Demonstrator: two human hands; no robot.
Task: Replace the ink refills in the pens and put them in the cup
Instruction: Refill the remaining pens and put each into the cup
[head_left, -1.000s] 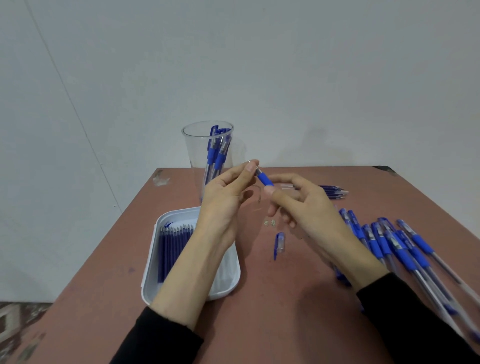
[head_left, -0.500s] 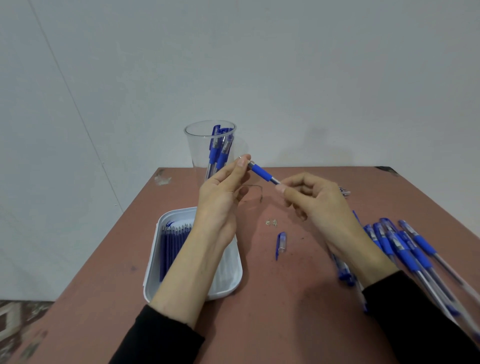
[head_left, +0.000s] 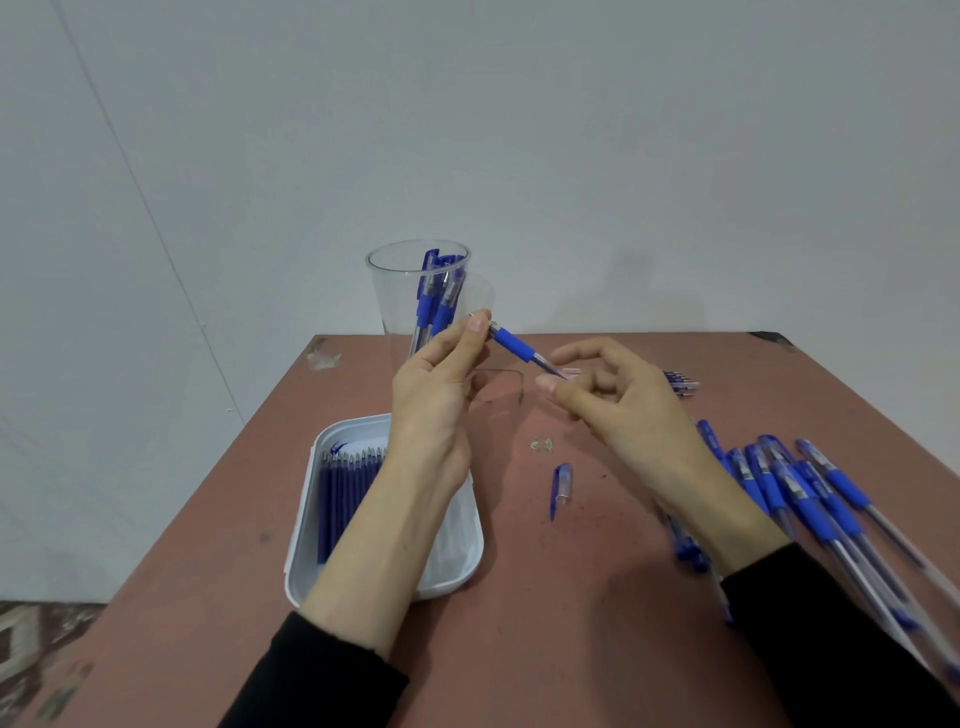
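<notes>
A blue-grip pen (head_left: 511, 345) is held up over the table between my hands. My left hand (head_left: 436, 410) pinches its upper tip end between thumb and forefinger. The pen's lower end, thin and dark, runs down into the curled fingers of my right hand (head_left: 623, 410), just above the thumb. Behind my left hand stands a clear cup (head_left: 395, 291) holding several blue pens. A white tray (head_left: 306, 525) at the left holds a row of blue refills (head_left: 345, 499), partly hidden by my left forearm.
A loose blue pen cap (head_left: 562, 480) lies on the brown table (head_left: 519, 623) between my arms, with small bits (head_left: 541, 444) above it. Several pens (head_left: 810, 499) lie piled at the right, and a few refills (head_left: 680, 383) sit behind my right hand.
My hands have drawn apart, so more of the pen shows between them. My left hand has risen slightly toward the cup; my right forefinger has lifted off the pen's end.
</notes>
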